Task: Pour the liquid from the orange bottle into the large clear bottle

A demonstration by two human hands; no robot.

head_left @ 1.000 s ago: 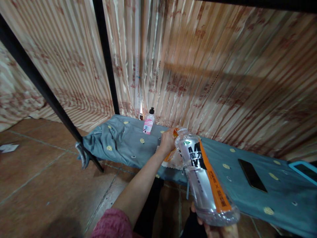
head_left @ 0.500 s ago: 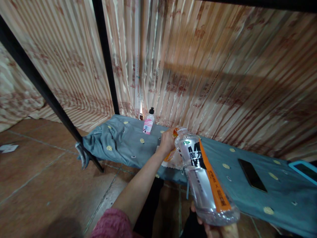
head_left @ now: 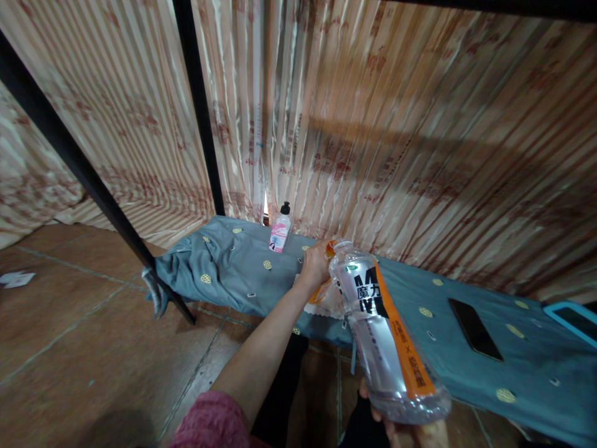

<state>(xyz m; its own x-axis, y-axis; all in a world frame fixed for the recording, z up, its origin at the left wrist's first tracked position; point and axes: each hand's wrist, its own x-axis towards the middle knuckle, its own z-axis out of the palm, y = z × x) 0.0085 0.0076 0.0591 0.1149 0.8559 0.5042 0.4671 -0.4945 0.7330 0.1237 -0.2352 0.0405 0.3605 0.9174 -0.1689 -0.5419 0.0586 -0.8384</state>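
A large clear plastic bottle (head_left: 373, 336) with a silver, black and orange label is held tilted, its neck up and away from me. My right hand (head_left: 396, 432), partly hidden beneath it, grips its base from below. At the neck, my left hand (head_left: 317, 267) is closed on an orange cap (head_left: 331, 248). The cap is right beside the clear bottle mouth; whether they touch I cannot tell. Behind the bottle and my left wrist, an orange and white packet (head_left: 326, 303) lies on the grey-blue patterned cloth (head_left: 233, 274), partly covered.
A small pink-labelled bottle with a black cap (head_left: 280, 230) stands at the back of the cloth. To the right lie a dark phone (head_left: 474, 330) and a blue-framed item (head_left: 573, 320). Black poles (head_left: 200, 112) and a striped curtain (head_left: 396, 124) close off the back.
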